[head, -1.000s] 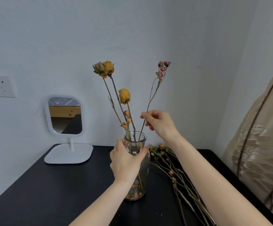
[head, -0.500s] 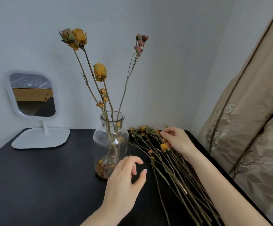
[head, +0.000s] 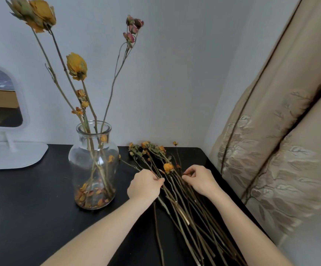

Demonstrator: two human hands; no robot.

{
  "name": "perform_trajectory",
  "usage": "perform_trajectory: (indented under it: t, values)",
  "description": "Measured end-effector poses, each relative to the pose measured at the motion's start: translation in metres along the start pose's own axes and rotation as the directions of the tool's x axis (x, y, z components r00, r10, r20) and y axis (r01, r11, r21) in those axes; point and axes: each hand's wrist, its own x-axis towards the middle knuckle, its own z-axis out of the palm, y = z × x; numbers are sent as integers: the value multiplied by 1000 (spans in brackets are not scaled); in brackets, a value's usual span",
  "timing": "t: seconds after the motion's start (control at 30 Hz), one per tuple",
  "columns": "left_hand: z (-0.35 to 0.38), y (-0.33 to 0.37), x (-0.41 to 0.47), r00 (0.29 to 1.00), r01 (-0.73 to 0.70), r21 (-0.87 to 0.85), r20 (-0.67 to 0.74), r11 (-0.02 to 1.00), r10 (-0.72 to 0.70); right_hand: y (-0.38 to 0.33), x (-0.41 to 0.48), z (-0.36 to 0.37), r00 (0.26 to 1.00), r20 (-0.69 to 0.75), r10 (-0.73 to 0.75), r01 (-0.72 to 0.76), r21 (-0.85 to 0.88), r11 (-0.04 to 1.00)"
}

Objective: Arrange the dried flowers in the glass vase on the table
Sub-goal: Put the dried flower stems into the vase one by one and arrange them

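**A:** What is the surface, and what room is it in?

**B:** A black tabletop (head: 31, 208) pushed into a corner of pale wall (head: 175, 73). At the far left a white mirror (head: 0, 96) stands on its flat base at the back, cut off by the frame edge. On the right a beige curtain (head: 280, 131) stitched with leaves hangs just beside the tabletop.

**A:** And the vase?

**B:** The vase (head: 93, 164) is clear glass and stands upright left of centre, between the mirror and the hands. A few long stems stand in it. Two yellow roses (head: 40, 12) lean high to the left, and a third rose (head: 77, 66) sits lower. A thin branch of pink buds (head: 132, 27) leans right. Dry petals (head: 92, 194) lie on the bottom of the vase.

**A:** Where are the other flowers?

**B:** A bundle (head: 184, 204) lies flat on the tabletop to the right of the vase, near it. Its heads point toward the wall and its cut ends toward the person.

**A:** What are the hands doing?

**B:** Both are on the bundle, toward its flower end. The left hand (head: 146, 185) has its fingers curled and pinches stems at the bundle's left side. The right hand (head: 200, 179) pinches stems between thumb and fingertips at the right side. An orange bloom (head: 168, 167) lies between the hands. Neither hand touches the vase.
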Motion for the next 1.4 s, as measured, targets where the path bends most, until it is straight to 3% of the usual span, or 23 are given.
perform_trajectory:
  t: [0.3,0.57,1.03,1.23,1.4]
  values:
    - [21,14,13,989,146,133,10,980,-148,-4,9,10,1000,28,-10,13,-98,995]
    - [21,16,16,976,208,-53,82,977,-203,0,10,7,996,24,81,-78,-101,992]
    - [8,25,14,982,184,-425,34,886,-187,3,14,6,991,47,127,-124,-53,991]
    - [0,32,14,989,145,-474,34,869,-147,6,15,1,990,41,133,-133,-2,991]
    - [-9,32,12,995,93,-463,12,881,-99,1,13,-11,997,-3,77,-76,160,984]
